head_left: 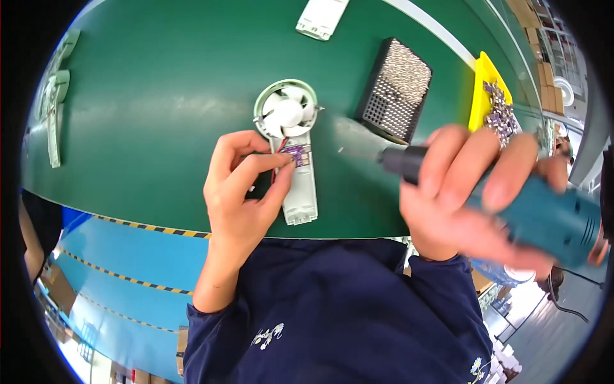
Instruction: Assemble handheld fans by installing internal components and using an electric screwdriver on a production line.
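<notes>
A small handheld fan lies on the green bench, with a round pale-green rim around its white fan blades [283, 111] and a long white open handle shell [299, 195]. In the handle sits a small purple circuit board [298, 154], with a red wire running up to the fan. My left hand [240, 185] pinches at the board's left edge, thumb and forefinger close together on it. My right hand [473, 185] is wrapped round a teal electric screwdriver [543, 217] with a black nose. Its bit points left toward the fan, blurred by motion and apart from the board.
A black perforated tray [398, 89] of screws stands right of the fan. Beyond it, a yellow bin [478, 96] holds several purple circuit boards [501, 115]. A white shell [322, 18] lies at the far edge, and pale-green shells [56, 109] at far left.
</notes>
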`<state>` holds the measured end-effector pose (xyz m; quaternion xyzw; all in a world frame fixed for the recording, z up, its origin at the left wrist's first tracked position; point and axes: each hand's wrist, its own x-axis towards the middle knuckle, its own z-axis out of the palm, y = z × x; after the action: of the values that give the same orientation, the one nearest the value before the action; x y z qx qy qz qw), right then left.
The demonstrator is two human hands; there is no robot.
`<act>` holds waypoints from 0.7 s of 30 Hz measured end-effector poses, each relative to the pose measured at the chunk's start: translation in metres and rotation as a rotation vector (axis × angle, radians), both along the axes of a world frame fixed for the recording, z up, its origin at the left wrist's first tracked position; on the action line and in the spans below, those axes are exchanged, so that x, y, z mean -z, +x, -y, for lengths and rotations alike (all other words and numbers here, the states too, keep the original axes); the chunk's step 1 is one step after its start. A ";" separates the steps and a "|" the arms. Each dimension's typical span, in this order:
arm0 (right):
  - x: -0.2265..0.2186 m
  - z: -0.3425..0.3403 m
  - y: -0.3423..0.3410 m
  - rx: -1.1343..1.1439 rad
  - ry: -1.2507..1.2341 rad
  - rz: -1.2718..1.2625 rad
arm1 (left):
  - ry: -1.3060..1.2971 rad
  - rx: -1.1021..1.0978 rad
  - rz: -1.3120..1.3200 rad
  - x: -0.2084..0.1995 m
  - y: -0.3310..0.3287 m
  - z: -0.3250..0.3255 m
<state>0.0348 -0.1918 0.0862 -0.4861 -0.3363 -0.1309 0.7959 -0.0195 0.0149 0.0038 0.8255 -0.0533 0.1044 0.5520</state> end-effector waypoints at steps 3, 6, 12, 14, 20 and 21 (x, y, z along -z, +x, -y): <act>0.009 -0.036 -0.012 -0.062 -0.065 0.035 | -0.035 0.013 0.010 0.001 0.000 -0.004; 0.014 -0.046 -0.016 -0.105 -0.082 0.056 | -0.052 0.009 0.016 -0.002 0.000 -0.004; 0.021 -0.044 -0.013 -0.096 -0.123 0.020 | -0.097 0.002 0.013 0.005 0.002 0.000; 0.024 -0.044 -0.014 -0.122 -0.152 -0.009 | -0.098 -0.005 0.013 0.007 0.000 0.000; 0.026 -0.049 -0.012 -0.127 -0.164 0.029 | -0.112 0.006 0.002 0.003 -0.001 -0.002; 0.028 -0.050 -0.012 -0.131 -0.160 0.062 | -0.114 0.002 0.005 0.003 -0.002 -0.001</act>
<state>0.0223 -0.1418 0.0578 -0.5209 -0.4012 -0.0660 0.7506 -0.0219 0.0162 0.0005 0.7925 -0.0491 0.1087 0.5981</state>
